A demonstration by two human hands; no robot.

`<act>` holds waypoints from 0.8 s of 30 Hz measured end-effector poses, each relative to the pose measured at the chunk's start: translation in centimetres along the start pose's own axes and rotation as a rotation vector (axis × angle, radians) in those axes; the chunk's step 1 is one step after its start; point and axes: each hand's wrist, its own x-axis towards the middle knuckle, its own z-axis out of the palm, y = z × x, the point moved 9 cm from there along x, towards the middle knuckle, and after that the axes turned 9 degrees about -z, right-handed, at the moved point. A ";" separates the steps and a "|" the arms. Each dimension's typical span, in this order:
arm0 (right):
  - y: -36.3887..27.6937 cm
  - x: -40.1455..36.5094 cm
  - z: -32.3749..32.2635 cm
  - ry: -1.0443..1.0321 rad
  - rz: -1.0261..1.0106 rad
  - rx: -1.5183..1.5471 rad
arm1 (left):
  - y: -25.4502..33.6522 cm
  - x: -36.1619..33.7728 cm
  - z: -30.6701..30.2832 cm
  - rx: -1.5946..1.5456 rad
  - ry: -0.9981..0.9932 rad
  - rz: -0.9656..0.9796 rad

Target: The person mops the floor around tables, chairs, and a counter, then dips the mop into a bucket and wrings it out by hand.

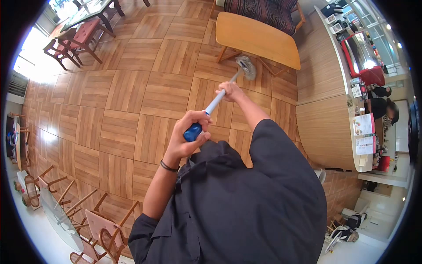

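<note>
A mop with a pale shaft and a blue grip end slants away from my body across the floor. My left hand is closed around its upper end, by the blue grip. Farther down the shaft, my right hand is wrapped around it with the arm stretched forward. The grey, fluffy mop head lies on the wooden floor beside the near edge of a low wooden table, close to its legs.
Behind the low table stands a patterned sofa. A curved wooden counter runs along the right, with menus on top and a person behind it. Chairs stand upper left; more chairs surround a glass table lower left.
</note>
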 end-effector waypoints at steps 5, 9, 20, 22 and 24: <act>2.0 -1.9 2.6 0.277 0.141 0.034 | -5.3 -0.7 -1.5 -0.002 0.073 -0.145; -5.7 -4.2 1.1 0.449 0.136 0.134 | -0.4 -4.6 -3.4 -0.010 0.192 -0.011; -29.2 -11.2 -3.3 0.421 0.022 0.310 | 18.0 -16.6 -6.9 -0.076 -0.381 0.407; -29.1 -11.7 -3.6 0.465 0.037 0.277 | 17.6 -15.7 -6.0 -0.150 -0.418 0.451; -26.6 -11.6 -4.0 0.486 0.063 0.232 | 16.9 -13.5 -4.5 -0.202 -0.344 0.488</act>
